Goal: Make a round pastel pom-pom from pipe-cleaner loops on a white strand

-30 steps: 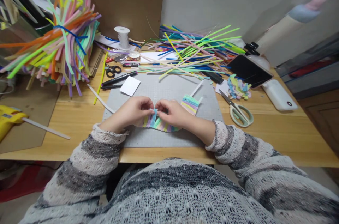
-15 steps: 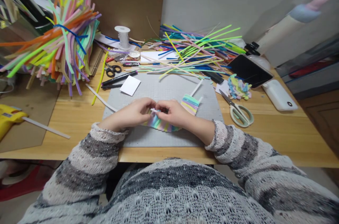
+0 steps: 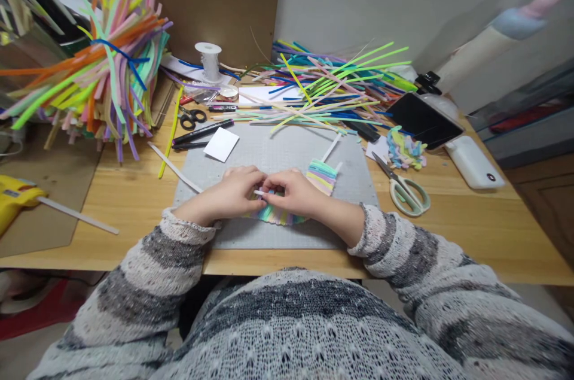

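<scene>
Over the grey cutting mat, both hands meet at a striped pastel piece made of pipe cleaners. My right hand pinches a white pipe cleaner, whose short end pokes out between thumb and finger. My left hand is closed on the left part of the pastel piece, its fingertips close to the right hand's. Much of the piece lies hidden under the hands. Just right of them rests a smaller striped block with white stems sticking out.
Green-handled scissors and a pastel bundle lie at the right, near a phone. Loose pipe cleaners pile up behind the mat. Markers and a white card are at its back left; a yellow glue gun is far left.
My left hand has shifted slightly to the right and its fingers have closed in nearer the white tip. The right hand stays almost in place, still pinching.
</scene>
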The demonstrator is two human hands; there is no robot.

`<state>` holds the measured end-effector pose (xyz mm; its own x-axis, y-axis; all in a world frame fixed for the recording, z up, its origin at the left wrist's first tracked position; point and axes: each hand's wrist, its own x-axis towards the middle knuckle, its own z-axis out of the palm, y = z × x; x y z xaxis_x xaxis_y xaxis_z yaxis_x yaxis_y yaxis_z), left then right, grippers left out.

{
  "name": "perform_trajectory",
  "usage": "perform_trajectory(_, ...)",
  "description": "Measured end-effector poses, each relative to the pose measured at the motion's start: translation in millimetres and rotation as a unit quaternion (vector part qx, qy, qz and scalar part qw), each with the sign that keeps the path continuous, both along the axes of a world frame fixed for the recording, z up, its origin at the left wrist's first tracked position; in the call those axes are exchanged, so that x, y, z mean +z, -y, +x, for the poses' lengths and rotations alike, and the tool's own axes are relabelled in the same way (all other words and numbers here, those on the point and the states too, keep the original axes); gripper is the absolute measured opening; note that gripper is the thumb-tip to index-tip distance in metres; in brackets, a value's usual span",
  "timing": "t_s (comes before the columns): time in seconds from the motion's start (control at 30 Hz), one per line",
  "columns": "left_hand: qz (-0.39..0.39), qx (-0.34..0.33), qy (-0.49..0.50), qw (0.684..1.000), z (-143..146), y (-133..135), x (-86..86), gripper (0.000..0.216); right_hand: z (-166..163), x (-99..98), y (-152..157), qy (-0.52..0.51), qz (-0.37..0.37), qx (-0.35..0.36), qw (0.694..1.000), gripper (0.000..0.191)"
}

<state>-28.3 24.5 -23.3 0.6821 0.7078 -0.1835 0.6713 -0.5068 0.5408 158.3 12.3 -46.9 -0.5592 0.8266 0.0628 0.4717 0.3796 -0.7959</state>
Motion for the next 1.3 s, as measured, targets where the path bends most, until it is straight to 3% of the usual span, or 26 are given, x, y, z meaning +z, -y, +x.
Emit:
perform_trajectory(0.2, -0.007, -0.004, -0.001, 1.0, -1, 0, -3.1, 0.029, 1, 0.9, 1, -0.048, 0.005, 0.012, 0.999, 0.007)
perform_trajectory(0.43, -0.009, -0.006, 0.005, 1.0, -3, -1, -6.3, 0.031, 2, 5.3, 4, 0.008, 0.024, 0.005, 1.0, 0.006)
perform_trajectory(0.7, -0.047, 0.027, 0.068, 0.996, -2, -7, -6.5, 0.018, 2, 1.4, 1, -0.079, 0.046, 0.016, 0.996, 0.006)
perform_trajectory(0.93, -0.126, 0.064, 0.093, 0.986, -8, -3, 8.9, 0.024, 3, 3.4, 1, -0.027, 0.03, -0.014, 0.999, 0.005)
perform_trajectory(1.3, -0.173, 0.087, 0.116, 0.974, -6, -4, 4.2, 0.02, 2, 2.0, 0, -0.016, 0.036, 0.001, 0.999, 0.007)
